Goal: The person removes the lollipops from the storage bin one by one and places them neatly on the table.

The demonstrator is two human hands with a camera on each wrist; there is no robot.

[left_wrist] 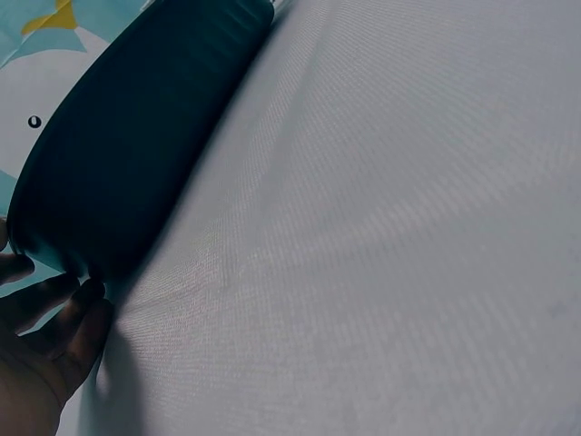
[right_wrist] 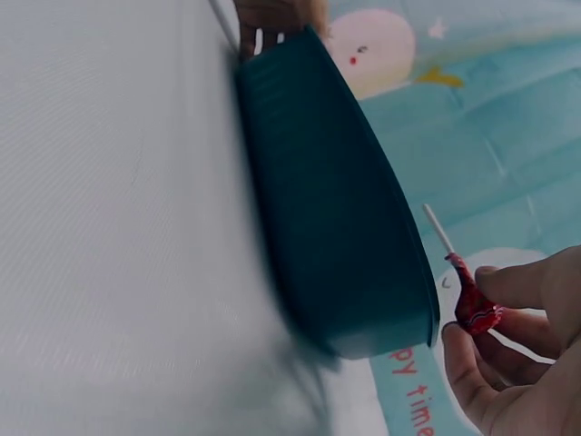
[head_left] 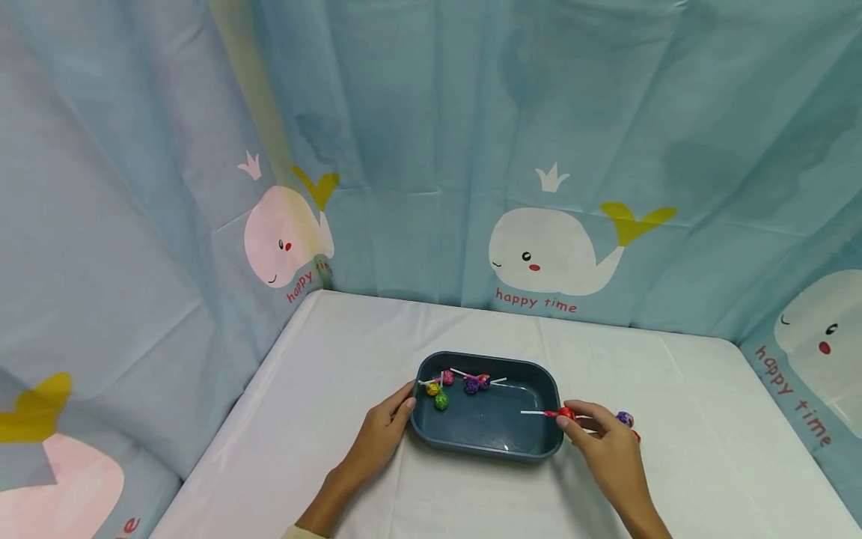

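Head view: right hand (head_left: 606, 440) pinches red lollipop (head_left: 567, 413) at tray (head_left: 474, 425), three o'clock; straight-fingered left hand (head_left: 380, 433) should steady nine o'clock.

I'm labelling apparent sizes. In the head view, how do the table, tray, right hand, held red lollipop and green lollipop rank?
1. Table
2. Tray
3. Right hand
Unranked: red lollipop and green lollipop; their heads look alike, and the hand partly covers the red one.
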